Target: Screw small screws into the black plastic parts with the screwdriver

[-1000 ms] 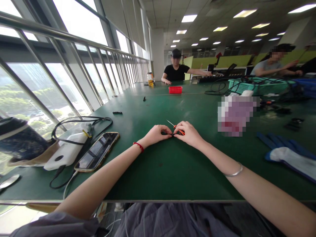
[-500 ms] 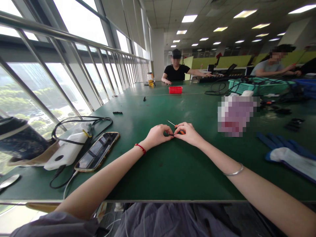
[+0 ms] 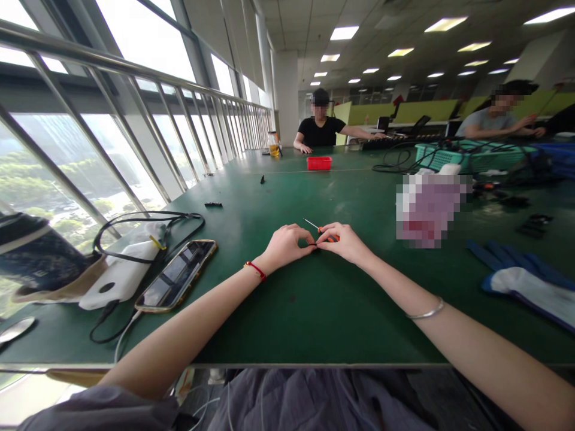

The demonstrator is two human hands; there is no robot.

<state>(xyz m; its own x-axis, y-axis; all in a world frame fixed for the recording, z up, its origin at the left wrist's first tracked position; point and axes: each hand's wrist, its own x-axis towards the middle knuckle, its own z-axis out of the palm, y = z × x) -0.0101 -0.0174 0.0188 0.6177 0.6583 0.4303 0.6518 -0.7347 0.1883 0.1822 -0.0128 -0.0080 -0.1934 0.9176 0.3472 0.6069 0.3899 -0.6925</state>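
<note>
Above the green table [image 3: 251,323], my left hand [image 3: 287,244] and my right hand [image 3: 342,242] meet at their fingertips. Both are closed in a pinch on one small dark piece [image 3: 314,245], mostly covered by the fingers and too small to name. A screwdriver [image 3: 320,230] with an orange and black handle shows at my right hand, its thin metal shaft pointing away to the upper left. Part of its handle appears through the gap between my right thumb and fingers. Whether that hand holds it or it lies on the table behind, I cannot tell.
Left are a phone [image 3: 177,276], a white power bank [image 3: 119,275] and cables. A red box [image 3: 319,163] sits further back. A pixelated package [image 3: 433,209], blue-and-white gloves [image 3: 534,287] and a green basket [image 3: 476,158] stand right. Two people sit beyond.
My hands stay together in nearly the same pose, with only a slight shift of the fingertips around the small dark piece. The screwdriver looks unmoved.
</note>
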